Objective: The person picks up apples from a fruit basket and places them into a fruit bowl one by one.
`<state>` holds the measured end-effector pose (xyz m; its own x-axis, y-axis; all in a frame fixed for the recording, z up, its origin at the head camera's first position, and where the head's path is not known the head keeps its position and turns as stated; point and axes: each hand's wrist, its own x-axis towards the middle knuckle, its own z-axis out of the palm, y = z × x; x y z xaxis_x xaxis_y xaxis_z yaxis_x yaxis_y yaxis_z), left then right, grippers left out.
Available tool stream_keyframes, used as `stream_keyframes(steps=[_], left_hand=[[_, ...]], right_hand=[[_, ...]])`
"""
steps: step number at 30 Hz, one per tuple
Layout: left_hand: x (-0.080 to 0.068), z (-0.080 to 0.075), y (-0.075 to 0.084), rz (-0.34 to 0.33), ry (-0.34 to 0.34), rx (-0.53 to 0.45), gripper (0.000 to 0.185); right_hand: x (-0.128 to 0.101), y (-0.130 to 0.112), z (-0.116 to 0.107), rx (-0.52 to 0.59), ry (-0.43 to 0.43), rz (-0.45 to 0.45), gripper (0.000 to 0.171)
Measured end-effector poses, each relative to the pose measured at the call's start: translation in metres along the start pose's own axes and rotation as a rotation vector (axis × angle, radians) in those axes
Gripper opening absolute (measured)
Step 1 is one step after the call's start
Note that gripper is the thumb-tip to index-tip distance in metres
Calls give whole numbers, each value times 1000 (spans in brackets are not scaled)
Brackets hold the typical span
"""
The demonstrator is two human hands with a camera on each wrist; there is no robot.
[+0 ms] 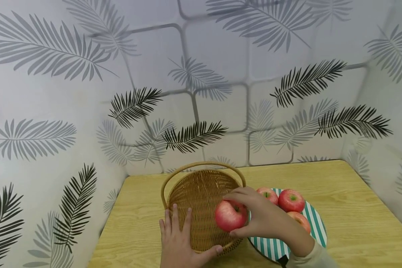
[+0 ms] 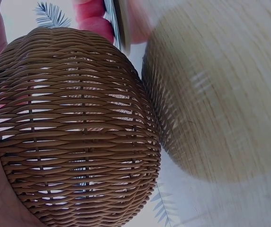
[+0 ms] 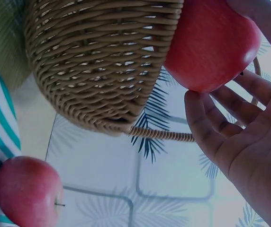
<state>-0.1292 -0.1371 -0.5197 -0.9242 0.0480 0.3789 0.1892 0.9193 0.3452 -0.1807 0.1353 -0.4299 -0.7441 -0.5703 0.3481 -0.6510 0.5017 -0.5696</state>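
Gripping red apple point(image 1: 230, 216) in right hand point(image 1: 261, 216) above basket point(image 1: 201, 193) rim.

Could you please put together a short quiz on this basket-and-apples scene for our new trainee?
1. True or false: the right hand holds an apple over the basket.
2. How many apples lie on the striped plate? A) one B) three C) five
3. Fill in: the left hand rests on the basket's ____ rim.

Key:
1. True; its grip is fingers above and thumb below the apple.
2. B; three apples stay on the plate, behind the right hand.
3. Near; the fingers lie flat against the wicker and the thumb runs along the rim.
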Motion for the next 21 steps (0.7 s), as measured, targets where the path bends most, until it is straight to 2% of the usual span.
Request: stream_keyframes(steps=[4, 11, 17, 21], left_hand=[[1, 0, 0, 3, 2, 3, 129], [0, 1, -1, -7, -8, 7, 129], [1, 0, 0, -16, -16, 20, 129], [2, -1, 2, -38, -44, 25, 130]], right_hand=[[-7, 5, -2, 13, 16, 12, 74], [-12, 8, -8, -44, 64, 46, 76], [-14, 10, -13, -81, 104, 20, 76], [-18, 12, -15, -59, 114, 18, 77]])
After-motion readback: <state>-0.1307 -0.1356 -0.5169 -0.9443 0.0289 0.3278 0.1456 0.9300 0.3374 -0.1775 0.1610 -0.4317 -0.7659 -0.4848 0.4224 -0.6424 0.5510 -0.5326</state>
